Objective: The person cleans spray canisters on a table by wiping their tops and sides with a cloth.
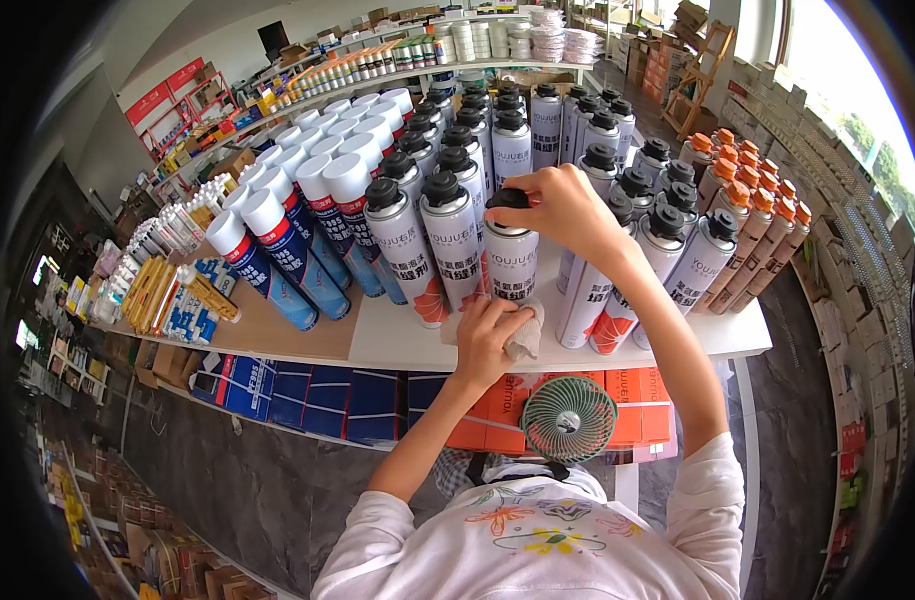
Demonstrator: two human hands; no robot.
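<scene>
Cloth and Can Meet at the Desk's Front Edge

A person's right hand [563, 215] clamps the black cap [509, 200] of a white can [511, 262] near the middle of the front edge of the desk [746, 335], while the left hand [490, 345], fingers closed around a pale cloth [525, 340], works low at its foot. The can's base is hidden, so whether it rests on the desk cannot be told. With both hands on it, this can appears unfinished. Black-capped neighbours [448, 240] stand close on either side and behind, untouched at this moment; nothing visible marks which are done and which are left. Blue cans with white caps [290, 270] fill the desk toward its left end; orange-capped containers [763, 245] stand grouped near the right edge, likewise out of either hand.
</scene>
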